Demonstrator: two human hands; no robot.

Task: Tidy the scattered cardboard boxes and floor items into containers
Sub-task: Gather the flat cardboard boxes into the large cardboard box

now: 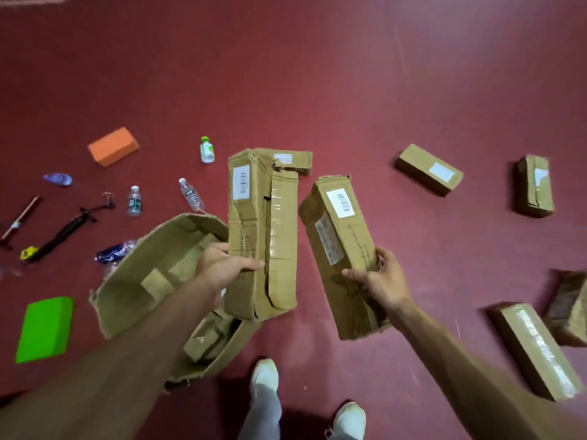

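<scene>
Right now we have a long cardboard box in each hand, both lifted off the red floor (349, 90) in the middle of the frame. Our left hand (222, 268) grips the torn box (260, 223) low down, thumb laid across its front and fingers curled behind. Our right hand (381, 281) clamps the labelled box (341, 249) the same way, thumb on the front and fingers round the right edge. Both boxes run lengthwise up the frame, away from us, with the labelled one leaning left at its top. The open carton (152, 274), which we take for the container, sits at lower left, its mouth just beside and below the torn box. So the left hand is nearer, and its box would probably go in first, long side along the carton. More boxes lie well apart at the right of the frame.
</scene>
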